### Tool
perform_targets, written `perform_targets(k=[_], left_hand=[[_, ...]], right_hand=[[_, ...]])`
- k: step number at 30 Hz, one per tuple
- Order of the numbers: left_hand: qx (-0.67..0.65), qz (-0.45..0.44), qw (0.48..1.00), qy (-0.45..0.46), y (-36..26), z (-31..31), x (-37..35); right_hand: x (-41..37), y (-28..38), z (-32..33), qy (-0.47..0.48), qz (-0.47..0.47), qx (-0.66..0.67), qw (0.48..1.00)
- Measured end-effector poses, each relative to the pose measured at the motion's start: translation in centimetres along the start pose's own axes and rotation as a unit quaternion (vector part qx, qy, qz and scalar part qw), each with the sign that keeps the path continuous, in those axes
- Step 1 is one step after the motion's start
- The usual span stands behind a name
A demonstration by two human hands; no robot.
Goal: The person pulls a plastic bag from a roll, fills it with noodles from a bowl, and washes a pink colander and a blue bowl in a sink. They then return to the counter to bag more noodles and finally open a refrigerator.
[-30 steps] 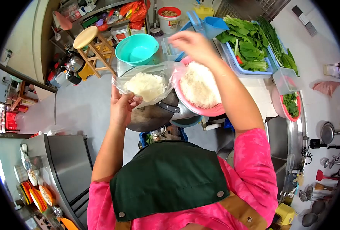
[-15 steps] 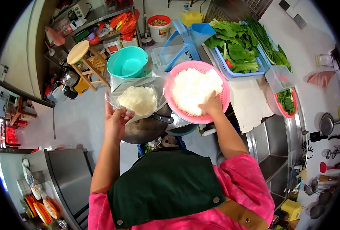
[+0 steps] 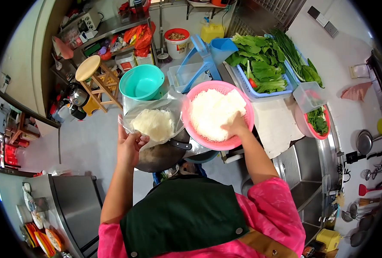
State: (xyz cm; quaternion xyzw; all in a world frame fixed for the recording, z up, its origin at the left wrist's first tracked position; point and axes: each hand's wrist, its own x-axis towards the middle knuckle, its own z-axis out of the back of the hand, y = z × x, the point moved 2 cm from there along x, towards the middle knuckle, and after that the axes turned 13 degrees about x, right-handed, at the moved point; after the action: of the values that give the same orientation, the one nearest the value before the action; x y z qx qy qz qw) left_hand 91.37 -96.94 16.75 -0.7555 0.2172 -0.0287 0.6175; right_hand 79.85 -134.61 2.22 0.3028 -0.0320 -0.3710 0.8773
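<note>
My left hand (image 3: 131,144) is closed on the edge of a clear plastic bag (image 3: 133,112), at its near left side. A rounded mass of white noodles, like rice vermicelli (image 3: 153,124), lies in the bag. To the right stands a pink colander (image 3: 250,122) heaped with more white noodles (image 3: 214,112). My right hand (image 3: 235,125) reaches into the near right of this heap, its fingers curled and partly buried in the noodles. A black-handled knife (image 3: 180,144) lies between the bag and the colander, above a dark wok-like pan (image 3: 163,158).
Behind the bag sits a turquoise basin (image 3: 142,81). A blue plastic frame (image 3: 198,62) stands behind the colander. At right are a blue basket (image 3: 266,95) of leafy greens, a white board (image 3: 277,124) and a steel sink (image 3: 307,167). A wooden stool (image 3: 89,69) stands left.
The camera view has tilted slightly, so the bag and colander appear lower. Both hands keep nearly the same places, the left on the bag and the right in the noodles.
</note>
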Motion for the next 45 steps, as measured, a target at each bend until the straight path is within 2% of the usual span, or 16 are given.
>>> perform_targets(k=[3, 5, 9, 10, 11, 13, 15, 17, 24, 29, 31, 34, 37, 41, 43, 45], left_hand=[[0.009, 0.003, 1.0, -0.013, 0.4, 0.0, 0.2], [0.009, 0.004, 1.0, -0.012, 0.2, 0.1, 0.0], [0.003, 0.001, 1.0, -0.004, 0.5, 0.8, 0.1], [0.005, 0.006, 1.0, -0.006, 0.5, 0.7, 0.0], [0.005, 0.005, 1.0, -0.008, 0.3, 0.4, -0.1], [0.005, 0.002, 1.0, -0.011, 0.2, 0.1, -0.2], [0.012, -0.002, 1.0, -0.002, 0.2, 0.1, -0.3], [0.021, -0.001, 1.0, -0.006, 0.4, 0.3, -0.3], [0.02, 0.002, 0.999, -0.042, 0.8, 0.9, -0.9], [0.023, 0.0, 0.999, -0.026, 0.8, 1.5, -1.2], [0.02, -0.01, 1.0, -0.005, 1.1, 1.8, -1.1], [0.029, -0.006, 1.0, 0.008, 1.5, 2.1, -0.9], [0.024, -0.001, 1.0, 0.017, 0.9, 1.6, -0.9], [0.02, 0.001, 1.0, 0.023, 0.8, 1.7, -0.6], [0.02, 0.0, 1.0, 0.015, 0.8, 1.5, -0.5], [0.018, -0.001, 1.0, 0.009, 0.9, 1.7, -0.3]], right_hand=[[-1.8, 2.9, 0.5, 0.078, -0.077, -0.081, 0.991], [-2.2, 3.4, 0.9, 0.061, -0.077, -0.081, 0.992], [-1.1, 4.9, 3.5, 0.008, 0.248, -0.116, 0.962], [0.2, 5.2, 3.9, 0.128, 0.28, -0.102, 0.946], [0.4, 5.4, 4.2, 0.13, 0.28, -0.103, 0.946], [-0.1, 6.9, 4.6, 0.234, 0.338, -0.321, 0.853], [1.4, 5.9, 3.8, 0.258, 0.323, -0.342, 0.844], [2.4, 5.1, 2.7, 0.23, 0.385, -0.314, 0.837], [2.7, 3.5, 1.6, 0.212, 0.347, -0.257, 0.877], [1.9, 3.4, 6.4, 0.088, 0.261, 0.07, 0.959], [1.3, 5.9, 9.1, 0.117, 0.276, 0.216, 0.929], [-1.3, 12.3, 12.8, 0.07, 0.285, 0.268, 0.917], [-2.1, 17.3, 13.2, 0.027, 0.361, 0.229, 0.904], [-4.0, 24.6, 10.5, -0.002, 0.538, 0.188, 0.821], [-4.5, 27.4, 7.0, 0.044, 0.581, 0.205, 0.786], [-5.1, 29.1, 2.7, 0.109, 0.585, 0.139, 0.791]])
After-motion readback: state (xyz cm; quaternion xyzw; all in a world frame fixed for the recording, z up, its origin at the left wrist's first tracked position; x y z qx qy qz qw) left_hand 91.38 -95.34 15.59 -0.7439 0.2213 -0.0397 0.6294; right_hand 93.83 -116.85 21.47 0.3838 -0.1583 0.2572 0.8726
